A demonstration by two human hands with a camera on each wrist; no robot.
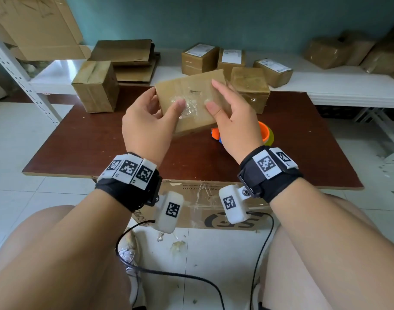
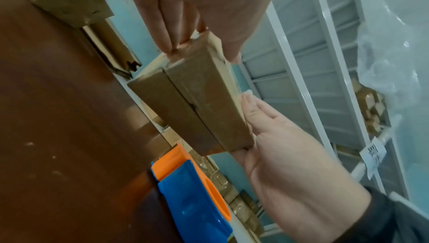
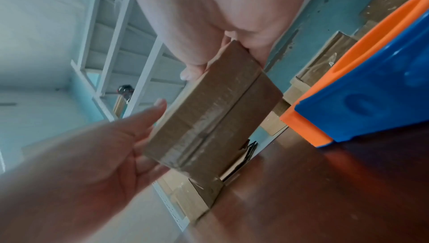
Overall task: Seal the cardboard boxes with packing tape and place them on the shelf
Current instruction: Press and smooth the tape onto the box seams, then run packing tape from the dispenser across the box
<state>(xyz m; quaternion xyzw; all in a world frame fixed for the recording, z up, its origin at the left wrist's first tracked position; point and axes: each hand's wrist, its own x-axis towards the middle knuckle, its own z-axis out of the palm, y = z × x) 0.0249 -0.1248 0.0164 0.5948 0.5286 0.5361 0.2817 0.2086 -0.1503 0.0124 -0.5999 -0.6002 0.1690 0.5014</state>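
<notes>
- Both forearms fill the bottom of the head view, each with a black wrist strap carrying coded white markers; between the knees a flattened printed carton (image 1: 214, 206) lies on the floor under the table edge.
- Held up above the brown table (image 1: 84, 144), the small cardboard box (image 1: 192, 101) sits between the two hands, clear of the tabletop.
- Left hand (image 1: 147, 128): thumb pressed on the upper face, fingers curled round the far side, so it grips the box's left end.
- Right hand (image 1: 233, 121): thumb pressed on the upper face, and in the left wrist view its fingers run up the edge of the box, cradling the right end.
- Clear tape shows as a glossy, wrinkled patch under the two thumbs, and the right wrist view shows a strip along the seam of another face. The left wrist view shows a seam that looks bare, though blur makes that uncertain.
- My reading of the step: smoothing tape down and checking the faces, late in the sealing of this box.
- Tape dispenser (image 1: 266, 133), orange and blue, rests on the table just beneath the right hand.
- Next move, as I judge it: if a seam is bare, free the right hand for the dispenser while the left steadies the box; otherwise carry it to the white shelf (image 1: 348, 88) behind the table, where several taped and labelled boxes (image 1: 199, 58) already stand.
</notes>
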